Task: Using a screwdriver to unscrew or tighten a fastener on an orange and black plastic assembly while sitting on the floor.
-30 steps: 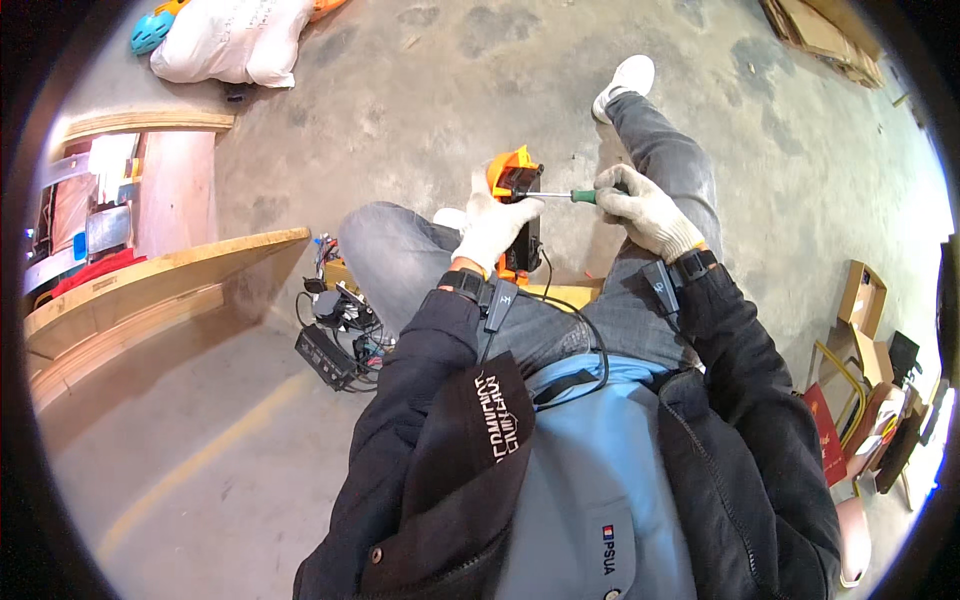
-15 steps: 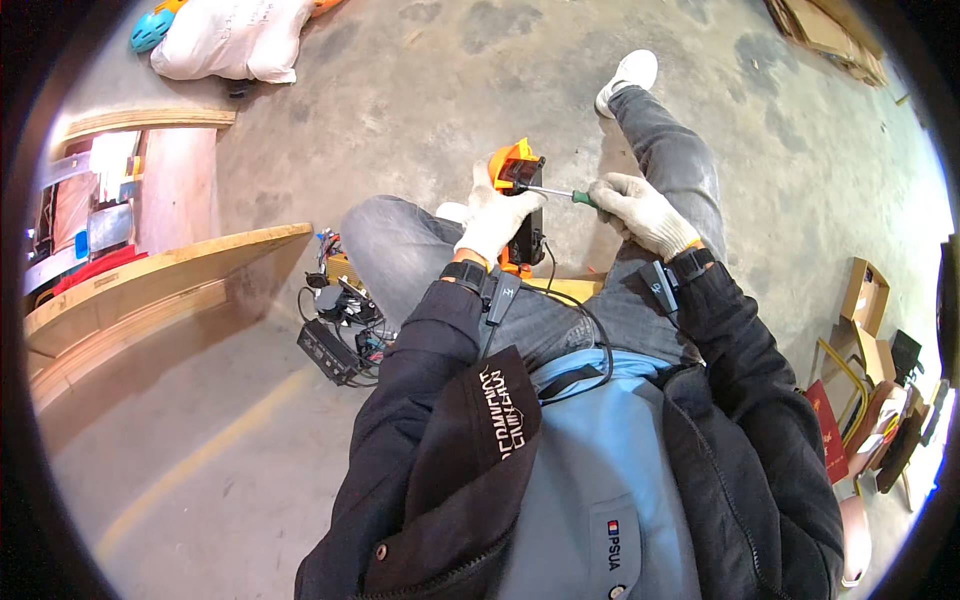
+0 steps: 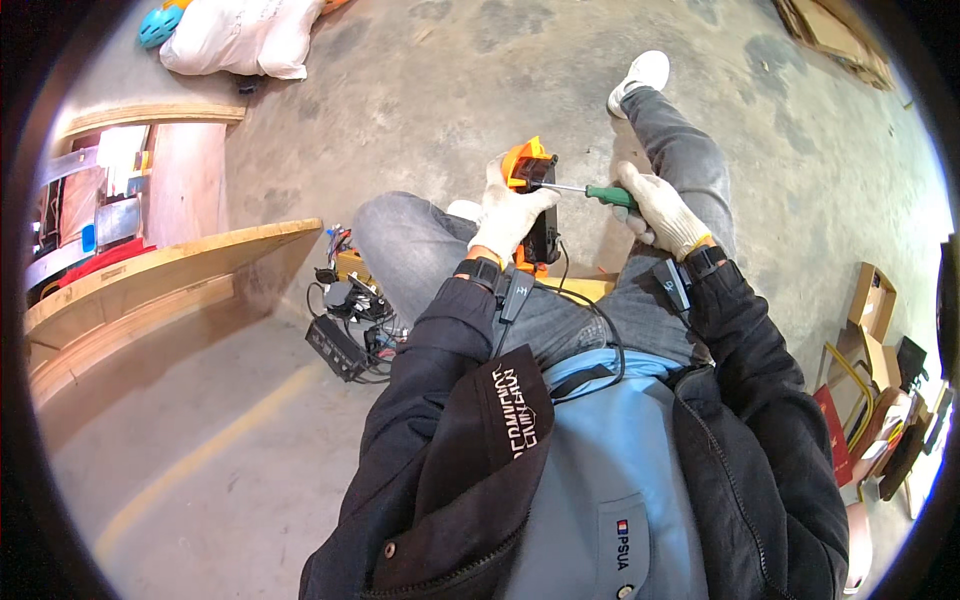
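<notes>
My left hand (image 3: 508, 215), in a white knit glove, is closed round an orange-and-black device (image 3: 545, 215) held above my lap. Its orange curved end points away from me, and a black cable runs from its near part. In my gloved right hand (image 3: 662, 208) is a screwdriver (image 3: 608, 195) with a green handle and thin metal shaft. The thumb lies at the handle's end, with the other fingers curled below it. The shaft points left and reaches the black side of the device near the orange end; whether the tip sits in a screw is too small to see.
Left of my bent knee lies a heap of cables and electronic parts (image 3: 350, 310) on the concrete floor. A wooden board structure (image 3: 180, 265) stands at the left, a white sack (image 3: 240, 40) at the far left. Cardboard boxes (image 3: 872, 305) and other items stand on the right.
The right hand's grip on the screwdriver has loosened and shifted back, showing more of the green handle. The left hand still holds the device; the whole view has shifted slightly.
</notes>
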Action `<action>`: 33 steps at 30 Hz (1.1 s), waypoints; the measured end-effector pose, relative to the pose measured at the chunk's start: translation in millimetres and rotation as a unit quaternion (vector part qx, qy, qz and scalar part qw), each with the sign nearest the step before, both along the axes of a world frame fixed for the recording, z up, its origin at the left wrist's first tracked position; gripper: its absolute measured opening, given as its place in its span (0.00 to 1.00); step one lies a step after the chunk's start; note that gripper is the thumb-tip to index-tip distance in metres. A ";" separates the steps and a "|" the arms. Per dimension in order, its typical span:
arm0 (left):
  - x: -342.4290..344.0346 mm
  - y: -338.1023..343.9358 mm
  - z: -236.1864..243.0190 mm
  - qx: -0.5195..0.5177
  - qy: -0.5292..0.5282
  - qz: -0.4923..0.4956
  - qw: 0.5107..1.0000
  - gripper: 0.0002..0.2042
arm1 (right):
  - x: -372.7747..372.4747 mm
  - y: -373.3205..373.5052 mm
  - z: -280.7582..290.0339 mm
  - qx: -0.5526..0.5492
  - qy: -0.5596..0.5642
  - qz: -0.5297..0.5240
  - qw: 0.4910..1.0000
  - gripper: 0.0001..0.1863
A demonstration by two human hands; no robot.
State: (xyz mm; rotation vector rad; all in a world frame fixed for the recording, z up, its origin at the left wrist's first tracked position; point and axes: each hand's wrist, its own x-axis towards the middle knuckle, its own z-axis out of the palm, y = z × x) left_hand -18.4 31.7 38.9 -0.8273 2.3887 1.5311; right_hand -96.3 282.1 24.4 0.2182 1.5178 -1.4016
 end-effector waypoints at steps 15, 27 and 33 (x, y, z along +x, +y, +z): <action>0.2 2.9 -0.9 0.027 0.000 0.022 0.999 0.42 | 6.8 -6.7 -26.2 -0.159 0.086 -0.152 0.972 0.13; -0.3 3.0 4.0 0.015 -0.011 0.035 0.999 0.42 | 2.5 -3.4 -21.9 -0.060 0.103 -0.049 0.992 0.18; -0.8 -0.5 -3.7 0.009 -0.016 0.007 1.000 0.44 | 3.4 -1.0 -37.0 -0.152 0.073 -0.147 0.975 0.17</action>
